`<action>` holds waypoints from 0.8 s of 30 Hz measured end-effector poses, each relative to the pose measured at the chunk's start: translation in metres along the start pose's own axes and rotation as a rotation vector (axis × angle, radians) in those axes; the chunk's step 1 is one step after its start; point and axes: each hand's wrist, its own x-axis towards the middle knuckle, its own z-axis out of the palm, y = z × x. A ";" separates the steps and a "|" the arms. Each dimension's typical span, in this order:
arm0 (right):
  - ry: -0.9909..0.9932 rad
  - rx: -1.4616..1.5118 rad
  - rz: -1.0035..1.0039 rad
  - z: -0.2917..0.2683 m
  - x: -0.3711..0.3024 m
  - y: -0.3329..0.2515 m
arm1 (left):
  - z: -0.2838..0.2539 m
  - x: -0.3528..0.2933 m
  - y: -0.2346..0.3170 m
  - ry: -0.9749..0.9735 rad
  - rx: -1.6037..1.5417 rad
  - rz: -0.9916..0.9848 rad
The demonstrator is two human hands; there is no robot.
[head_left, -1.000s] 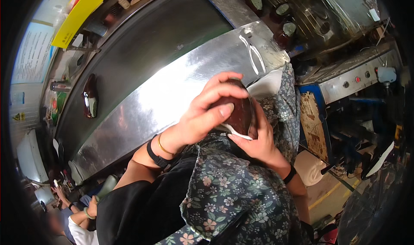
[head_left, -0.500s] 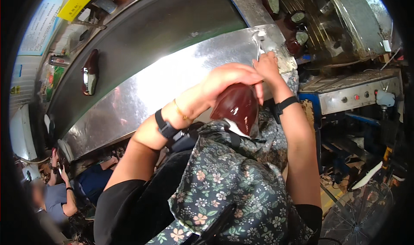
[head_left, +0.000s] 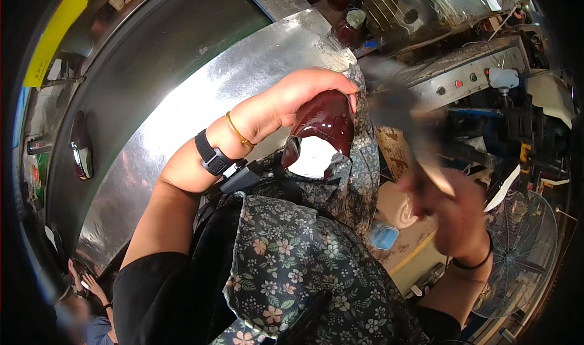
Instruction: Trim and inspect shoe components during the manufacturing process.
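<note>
My left hand wraps over the top of a glossy dark red shoe, which rests against my lap. The white underside of the shoe faces me, and the floral apron lies below it. My right hand, smeared by motion, is closed round a blurred tool. The tool has a pale handle, and its dark far end points up toward the machine; its exact kind is not clear. Beyond the shoe is a shiny metal tabletop.
A dark belt runs beyond the metal top, with another dark red shoe on it. Several shoes stand at the far right. A machine panel and a fan are on my right. A person works at lower left.
My right hand has left the metal tabletop and swung right and toward me, now with the tool in it. The shoe has turned, showing more white underside. The view has shifted right.
</note>
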 end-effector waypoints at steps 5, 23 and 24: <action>-0.076 -0.099 -0.197 -0.002 0.008 0.011 | -0.010 0.008 -0.014 -0.086 -0.006 -0.041; -0.248 -0.137 -0.085 -0.005 0.019 0.013 | 0.000 -0.008 -0.008 -0.125 0.039 -0.047; -0.245 -0.136 -0.086 -0.005 0.020 0.012 | -0.002 -0.007 -0.007 -0.124 -0.020 -0.115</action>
